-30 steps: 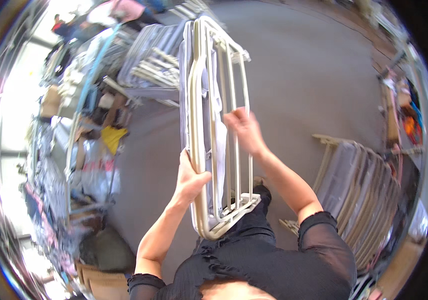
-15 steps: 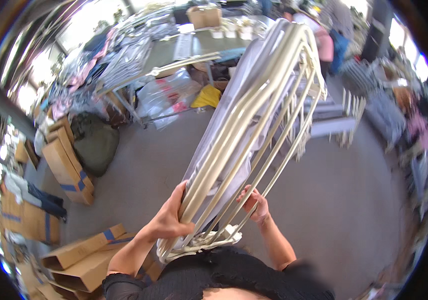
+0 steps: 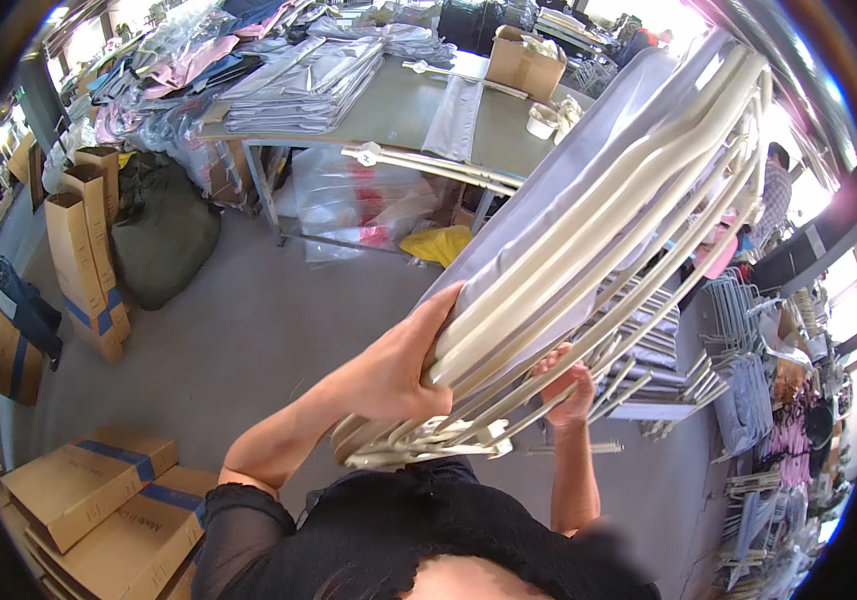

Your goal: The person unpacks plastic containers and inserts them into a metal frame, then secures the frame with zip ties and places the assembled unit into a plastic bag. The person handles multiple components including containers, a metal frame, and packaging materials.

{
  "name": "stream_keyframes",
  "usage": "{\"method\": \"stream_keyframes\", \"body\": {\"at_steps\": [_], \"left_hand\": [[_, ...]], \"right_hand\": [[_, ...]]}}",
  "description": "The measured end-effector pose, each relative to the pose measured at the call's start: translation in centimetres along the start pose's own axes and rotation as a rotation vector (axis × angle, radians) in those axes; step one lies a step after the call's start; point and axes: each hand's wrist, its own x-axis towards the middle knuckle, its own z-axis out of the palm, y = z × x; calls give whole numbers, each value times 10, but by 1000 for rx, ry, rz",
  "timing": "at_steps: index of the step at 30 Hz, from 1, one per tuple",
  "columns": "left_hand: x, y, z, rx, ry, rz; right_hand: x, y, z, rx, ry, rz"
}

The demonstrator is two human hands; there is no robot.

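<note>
A tall folded frame of cream tubes [image 3: 638, 175] leans away from my body toward the upper right. Pale grey fabric [image 3: 568, 160] runs along its left side. My left hand [image 3: 398, 365] is closed round the outer tubes near the lower end, thumb over the front. Lower on the right side, my right hand [image 3: 566, 385] has its fingers curled at one of the thinner tubes. White plastic fittings [image 3: 473, 437] gather at the bottom end, close against my black top.
Ahead stands a work table [image 3: 388, 110] with stacked grey fabric [image 3: 303, 90] and an open carton [image 3: 525, 65]. At left are a dark green sack [image 3: 163, 235] and upright cartons [image 3: 83, 260]; flat cartons [image 3: 98, 490] lie lower left. Cream tube frames [image 3: 658, 385] stand right.
My view has turned, so the table and left cartons sit differently. The frame and both hands have shifted right in the picture, and the frame tilts further right. Both hands keep their hold.
</note>
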Motion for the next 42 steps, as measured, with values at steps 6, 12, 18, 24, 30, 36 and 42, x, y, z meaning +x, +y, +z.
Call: {"method": "stream_keyframes", "body": {"at_steps": [6, 12, 18, 24, 30, 36, 42], "left_hand": [[162, -113, -55, 58, 394, -89], [290, -192, -152, 45, 572, -66], [393, -252, -259, -57, 611, -148], [480, -313, -318, -233, 540, -278], [546, -366, -325, -513, 396, -299], [571, -411, -329, -641, 349, -427], [557, -525, -349, -589, 382, -636]], "right_hand": [[186, -57, -5, -182, 34, -78], [377, -95, 35, -345, 4, -25], [535, -83, 81, -456, 165, 86], [634, -74, 85, -493, 355, 124], [662, -112, 99, -626, 576, 153], [695, -111, 109, -672, 683, 258], [776, -27, 53, -627, 757, 395]]}}
